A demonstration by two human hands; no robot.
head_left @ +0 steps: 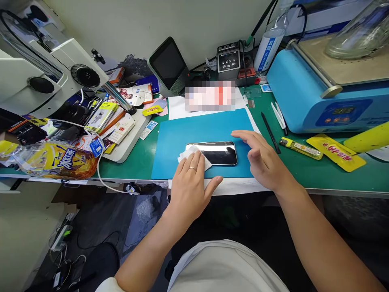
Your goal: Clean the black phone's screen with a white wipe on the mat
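Observation:
On a blue mat (170,134) lies a phone (223,152) with a dark, shiny face up and its long side across my view. My left hand (191,182) holds a folded white wipe (184,154) down on the phone's left part, fingers together over it and thumb out to the side. Under the fingers, part of the wipe and the phone's left end are hidden. My right hand (263,160) hovers by the phone's right end, apart from it, with fingers extended and nothing in them.
A microscope arm (69,73) reaches in at left above clutter and a tea bottle (57,160) lying on its side. At right stand a blue heating machine (319,93), tweezers (278,114), a black pen (270,132) and yellow packets (337,152). A screen device (168,65) is behind.

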